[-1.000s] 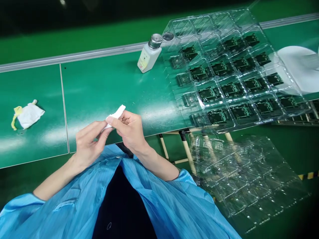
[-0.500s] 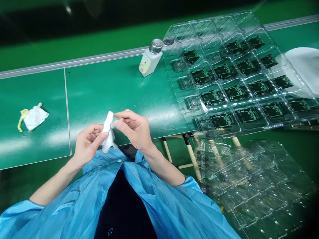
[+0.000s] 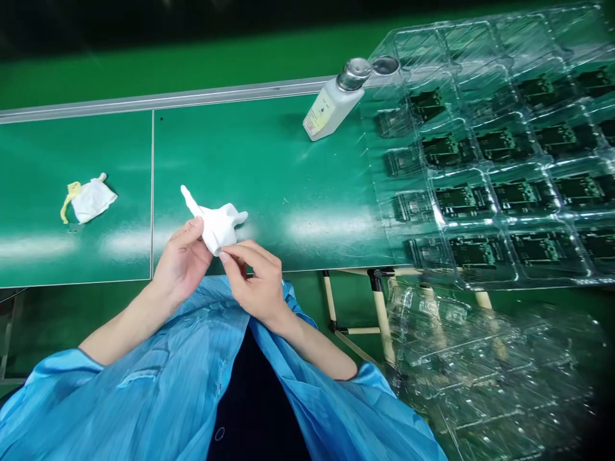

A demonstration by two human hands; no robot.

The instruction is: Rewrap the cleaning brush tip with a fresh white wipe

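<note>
Just above the near table edge, a thin white glove (image 3: 218, 225) is stretched between my hands, its finger-like ends sticking out at the upper left and right. My left hand (image 3: 185, 256) pinches its left side between thumb and fingers. With thumb and forefinger, my right hand (image 3: 254, 275) grips the lower edge. Off to the left on the green table lies a crumpled white glove with a yellow cuff (image 3: 93, 200).
A white pump bottle (image 3: 332, 107) with a metal cap, its lid flipped back, stands near the rear rail (image 3: 202, 97). On the right, a clear plastic tray (image 3: 473, 165) holds several green circuit boards. More clear trays (image 3: 500, 378) sit lower, beside a pipe-frame rack (image 3: 382, 314).
The bunched glove has been turned and spread out. My right hand, open beside it before, now grips its lower edge. The view has shifted left, so the table things appear farther right.
</note>
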